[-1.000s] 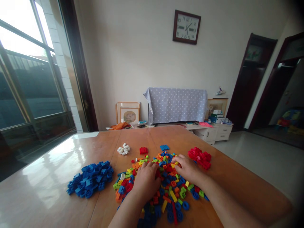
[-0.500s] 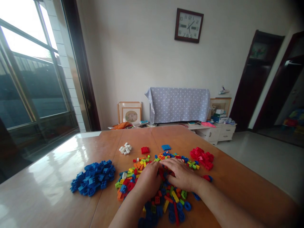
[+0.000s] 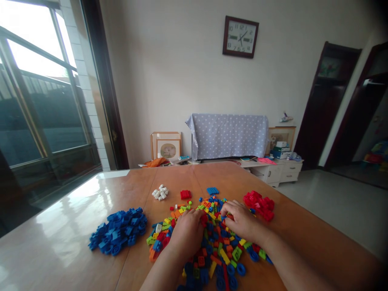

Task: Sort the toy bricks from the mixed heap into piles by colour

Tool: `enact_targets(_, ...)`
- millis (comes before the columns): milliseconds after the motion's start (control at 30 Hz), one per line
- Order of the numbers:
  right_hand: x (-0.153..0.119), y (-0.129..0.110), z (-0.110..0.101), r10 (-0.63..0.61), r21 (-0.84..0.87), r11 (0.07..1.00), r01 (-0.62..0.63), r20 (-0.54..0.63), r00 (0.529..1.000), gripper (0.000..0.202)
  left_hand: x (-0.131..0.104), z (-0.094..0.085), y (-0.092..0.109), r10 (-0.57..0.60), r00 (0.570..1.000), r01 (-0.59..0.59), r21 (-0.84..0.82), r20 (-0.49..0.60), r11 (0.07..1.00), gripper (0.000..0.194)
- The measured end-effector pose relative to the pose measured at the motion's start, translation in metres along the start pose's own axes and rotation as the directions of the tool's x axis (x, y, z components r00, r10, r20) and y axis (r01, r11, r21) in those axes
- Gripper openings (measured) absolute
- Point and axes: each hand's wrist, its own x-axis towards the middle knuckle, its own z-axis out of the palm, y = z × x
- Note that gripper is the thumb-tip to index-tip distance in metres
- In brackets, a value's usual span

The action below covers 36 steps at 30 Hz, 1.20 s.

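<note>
Both hands are working palm-down in the mixed pile of bricks (image 3: 209, 238) at the near middle of the worktop (image 3: 60, 242). Left hand (image 3: 186, 234) is lying curled over the pile's left half; whether it is clasping a brick cannot be told. Right hand (image 3: 242, 220) is pinching at small pieces near the pile's far edge, fingertips bent in, what is between them hidden.

Judgement: picking is going best one colour at a time, lifting pieces clear rather than raking, so neighbours are not dragging into the sorted heaps.

Count, sorted groups: five
- blue heap (image 3: 118, 231), 1, far left, well apart
- white cluster (image 3: 160, 192), 1, small
- red block (image 3: 185, 194), 1
- blue plate (image 3: 212, 190), 1
- red heap (image 3: 260, 201), 1, just beside the right hand

Single bricks are lying too dense to count
</note>
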Motion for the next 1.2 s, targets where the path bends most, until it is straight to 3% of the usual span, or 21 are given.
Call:
enact_targets(200,-0.001,0.010,-0.002,0.035,0.057,0.998,-0.034,-0.017,0.999,0.018,0.000,-0.002,0.004,-0.057,0.998,0.057,-0.030,-0.006,0.998,0.048)
enact_targets(400,0.001,0.015,0.002,0.026,0.109,0.994,-0.020,-0.055,0.998,0.018,0.002,-0.001,0.000,-0.052,0.998,0.051,-0.021,-0.022,0.998,0.040)
enact_targets(567,0.004,0.022,0.008,0.016,0.114,0.993,-0.002,-0.120,0.993,0.019,0.005,-0.005,-0.007,-0.112,0.991,0.111,-0.018,-0.075,0.994,0.034)
enact_targets(733,0.007,0.024,0.013,0.022,0.107,0.994,-0.002,-0.184,0.983,0.021,0.009,-0.005,-0.019,-0.264,0.941,0.216,-0.227,-0.211,0.950,0.026)
enact_targets(833,0.010,0.020,0.015,0.022,0.077,0.997,-0.007,-0.195,0.981,0.021,0.013,-0.006,-0.024,-0.413,0.865,0.230,-0.506,-0.285,0.831,0.020)
enact_targets(967,0.015,0.006,0.011,0.024,0.040,0.999,-0.020,-0.088,0.996,0.024,0.015,-0.013,-0.027,-0.625,0.746,0.192,-0.823,-0.232,0.535,0.022)
enact_targets(1200,0.049,-0.014,0.008,-0.038,0.059,0.998,0.030,0.152,0.988,0.034,0.014,-0.023,-0.040,-0.780,0.621,0.077,-0.984,-0.078,0.160,0.037)
